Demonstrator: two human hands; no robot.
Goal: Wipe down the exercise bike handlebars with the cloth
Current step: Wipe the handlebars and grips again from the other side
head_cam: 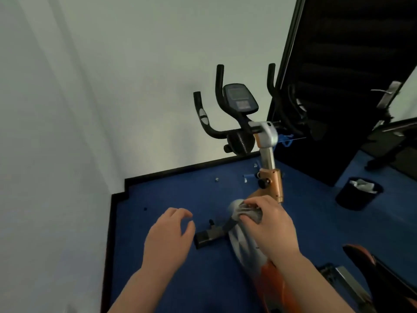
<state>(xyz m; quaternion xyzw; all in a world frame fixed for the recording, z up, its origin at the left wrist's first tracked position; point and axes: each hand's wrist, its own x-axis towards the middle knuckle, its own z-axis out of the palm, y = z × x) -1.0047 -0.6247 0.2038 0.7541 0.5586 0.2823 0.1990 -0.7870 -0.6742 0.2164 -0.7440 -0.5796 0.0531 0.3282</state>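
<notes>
The exercise bike stands ahead of me with black curved handlebars rising around a dark console on a silver and orange stem. A crumpled grey cloth is bunched in my right hand, low in front of the bike's grey flywheel cover and well below the handlebars. My left hand hovers to the left, fingers loosely apart and holding nothing. Both hands are clear of the handlebars.
Blue carpet covers the floor, edged by a black skirting and white walls at left and behind. A black door stands at right of the bike. A black waste bin sits on the floor at right. The bike's front foot bar lies between my hands.
</notes>
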